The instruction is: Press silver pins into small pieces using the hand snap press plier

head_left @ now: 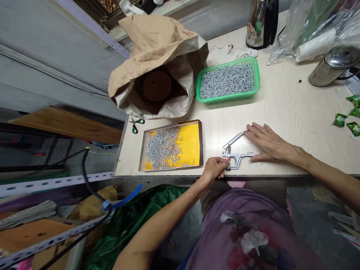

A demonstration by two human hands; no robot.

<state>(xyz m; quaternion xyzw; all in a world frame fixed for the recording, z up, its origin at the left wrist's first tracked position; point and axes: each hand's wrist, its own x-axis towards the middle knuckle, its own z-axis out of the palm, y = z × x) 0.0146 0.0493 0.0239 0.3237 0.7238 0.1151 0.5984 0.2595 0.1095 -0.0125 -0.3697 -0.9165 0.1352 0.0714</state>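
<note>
While the pliers (237,155) are lying flat near the front edge of the table (281,105), you are working them from both ends. Their long axis is running left to right across your body, with the head pointing to your left and the two handles spreading open toward your right. Your left hand (215,168) is sitting right at the head, fingers curled and pinching against it by the small red-tipped part. Whether you are also holding some small piece between those fingertips, I cannot tell. Your right hand (267,143) is resting flat and relaxed, palm down, fingers extended: the fingertips are touching the upper handle and the thumb is lying along the lower one, without closing around either.

So the left hand is the nearer one to the head, and the right is the nearer one to the handles. The tray (200,142) with loose screws (163,146) is sitting just to the left of your left hand, and the green basket (255,75) is standing farther back, well apart from both hands.
</note>
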